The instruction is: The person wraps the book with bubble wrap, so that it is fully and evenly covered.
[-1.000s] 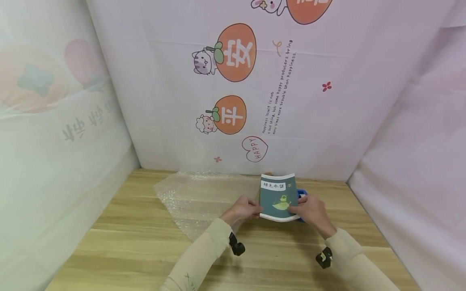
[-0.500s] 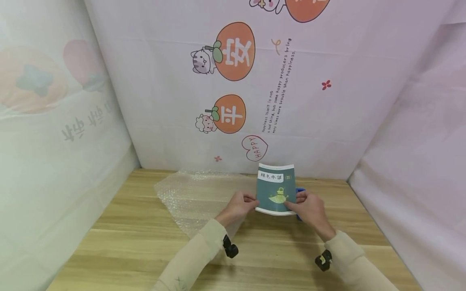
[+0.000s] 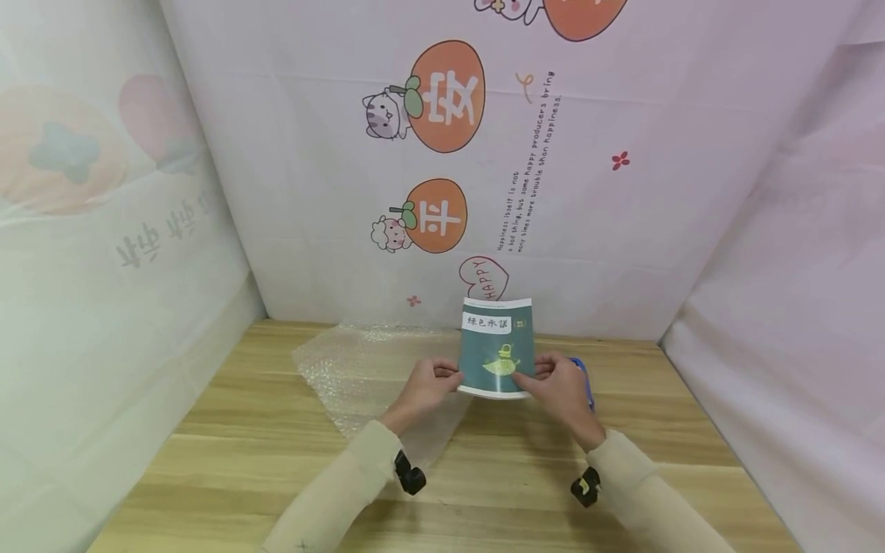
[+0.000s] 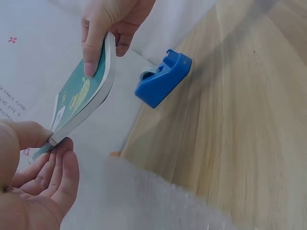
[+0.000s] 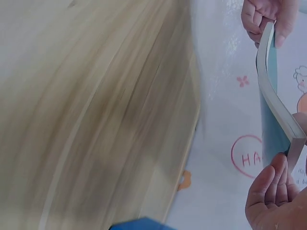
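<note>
A green paperback book (image 3: pixel 495 346) with a white title label and a yellow-green leaf picture is held up over the table, its cover facing me and slightly bowed. My left hand (image 3: pixel 423 390) pinches its lower left edge, thumb in front and fingers behind. At the lower right, my right hand (image 3: pixel 563 393) grips the other edge with the thumb on the cover. The left wrist view shows the book's white page edges between both hands. Behind my right hand stands a blue tape dispenser (image 4: pixel 165 79), mostly covered in the head view. Clear bubble wrap (image 3: pixel 353 376) lies flat beneath and left of the book.
The wooden table (image 3: pixel 228 461) meets a printed white cloth wall (image 3: pixel 332 230) at its back edge. More cloth hangs at the left and right sides. An orange-brown bit (image 5: pixel 184 180) shows at the table's back edge in the right wrist view.
Both hands have lifted the book and carried it to the left, away from the table. More of the tape dispenser's right side shows now. The bubble wrap has stayed in place.
</note>
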`<action>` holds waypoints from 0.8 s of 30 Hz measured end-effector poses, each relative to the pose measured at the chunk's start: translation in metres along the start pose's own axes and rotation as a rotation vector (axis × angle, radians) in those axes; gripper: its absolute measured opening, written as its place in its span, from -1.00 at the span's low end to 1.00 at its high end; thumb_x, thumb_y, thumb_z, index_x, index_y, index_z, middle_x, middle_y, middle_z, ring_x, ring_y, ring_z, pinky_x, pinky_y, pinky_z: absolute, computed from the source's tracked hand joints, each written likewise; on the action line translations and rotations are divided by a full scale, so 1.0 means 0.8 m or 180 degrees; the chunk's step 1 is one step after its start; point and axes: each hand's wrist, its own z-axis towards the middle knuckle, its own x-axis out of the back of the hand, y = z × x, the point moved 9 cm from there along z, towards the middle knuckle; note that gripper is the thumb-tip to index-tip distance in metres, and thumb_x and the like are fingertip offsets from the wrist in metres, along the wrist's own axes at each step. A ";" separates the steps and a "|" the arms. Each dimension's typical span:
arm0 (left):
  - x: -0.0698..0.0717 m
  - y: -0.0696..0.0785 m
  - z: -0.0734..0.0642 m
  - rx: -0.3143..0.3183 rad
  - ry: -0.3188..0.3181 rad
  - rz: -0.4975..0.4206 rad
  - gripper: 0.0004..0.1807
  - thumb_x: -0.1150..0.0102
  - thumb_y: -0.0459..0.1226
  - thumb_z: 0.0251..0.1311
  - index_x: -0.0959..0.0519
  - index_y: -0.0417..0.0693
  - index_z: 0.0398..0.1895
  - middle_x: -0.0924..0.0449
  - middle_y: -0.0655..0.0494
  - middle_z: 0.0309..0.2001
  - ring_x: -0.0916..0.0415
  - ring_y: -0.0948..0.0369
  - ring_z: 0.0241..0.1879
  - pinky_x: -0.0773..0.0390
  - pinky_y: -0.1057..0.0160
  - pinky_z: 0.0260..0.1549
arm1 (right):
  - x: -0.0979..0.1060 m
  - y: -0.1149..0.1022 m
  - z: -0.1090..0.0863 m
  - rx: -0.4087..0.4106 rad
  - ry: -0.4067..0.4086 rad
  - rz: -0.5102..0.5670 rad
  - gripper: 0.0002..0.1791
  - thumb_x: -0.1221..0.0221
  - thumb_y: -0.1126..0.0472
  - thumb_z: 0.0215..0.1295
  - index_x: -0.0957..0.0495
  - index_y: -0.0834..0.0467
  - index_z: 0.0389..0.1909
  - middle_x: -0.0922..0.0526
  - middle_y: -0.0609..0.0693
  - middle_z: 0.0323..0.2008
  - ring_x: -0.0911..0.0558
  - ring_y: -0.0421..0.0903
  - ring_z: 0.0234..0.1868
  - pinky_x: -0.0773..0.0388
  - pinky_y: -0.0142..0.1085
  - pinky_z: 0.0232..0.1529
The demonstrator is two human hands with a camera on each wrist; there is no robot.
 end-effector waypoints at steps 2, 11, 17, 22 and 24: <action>0.013 -0.002 -0.004 0.0004 0.0055 -0.0016 -0.69 -0.28 -0.27 0.41 -0.65 -0.36 0.05 -0.77 -0.16 -0.08 -0.77 0.14 -0.14 -0.75 -0.09 0.06 | -0.011 -0.006 0.003 0.0014 -0.0028 0.0029 -0.49 -0.54 0.11 0.18 -0.62 0.33 0.01 -0.76 0.22 -0.11 -0.77 0.00 -0.13 -0.77 -0.25 -0.09; 0.067 -0.018 -0.023 0.0104 0.0396 -0.0042 -0.72 -0.32 -0.30 0.37 -0.67 -0.37 0.00 -0.77 -0.15 -0.12 -0.74 0.19 -0.19 -0.77 -0.03 0.02 | -0.065 -0.032 0.010 0.0018 -0.0201 0.0315 -0.54 -0.53 0.17 0.18 -0.62 0.30 0.01 -0.72 0.18 -0.13 -0.71 -0.04 -0.14 -0.72 -0.32 -0.11; 0.105 -0.032 -0.040 0.0285 0.0635 0.0006 -0.70 -0.32 -0.28 0.37 -0.66 -0.34 0.03 -0.76 -0.13 -0.10 -0.74 0.17 -0.17 -0.77 0.01 0.00 | -0.102 -0.052 0.019 0.0140 -0.0232 0.0389 -0.54 -0.56 0.21 0.11 -0.64 0.34 -0.04 -0.73 0.17 -0.17 -0.72 -0.06 -0.18 -0.72 -0.35 -0.15; 0.130 -0.042 -0.051 0.0337 0.0775 0.0004 -0.67 -0.32 -0.28 0.37 -0.63 -0.38 0.05 -0.75 -0.19 -0.07 -0.75 0.14 -0.16 -0.76 -0.03 0.03 | -0.130 -0.063 0.027 0.0174 -0.0289 0.0464 -0.55 -0.58 0.23 0.07 -0.63 0.34 -0.10 -0.71 0.15 -0.21 -0.71 -0.07 -0.21 -0.71 -0.37 -0.18; 0.137 -0.047 -0.054 0.0335 0.0803 -0.0008 -0.67 -0.31 -0.29 0.38 -0.62 -0.39 0.05 -0.75 -0.21 -0.07 -0.74 0.13 -0.16 -0.76 -0.05 0.04 | -0.140 -0.064 0.028 0.0151 -0.0341 0.0483 -0.55 -0.59 0.23 0.07 -0.62 0.33 -0.10 -0.71 0.15 -0.21 -0.70 -0.08 -0.22 -0.70 -0.38 -0.19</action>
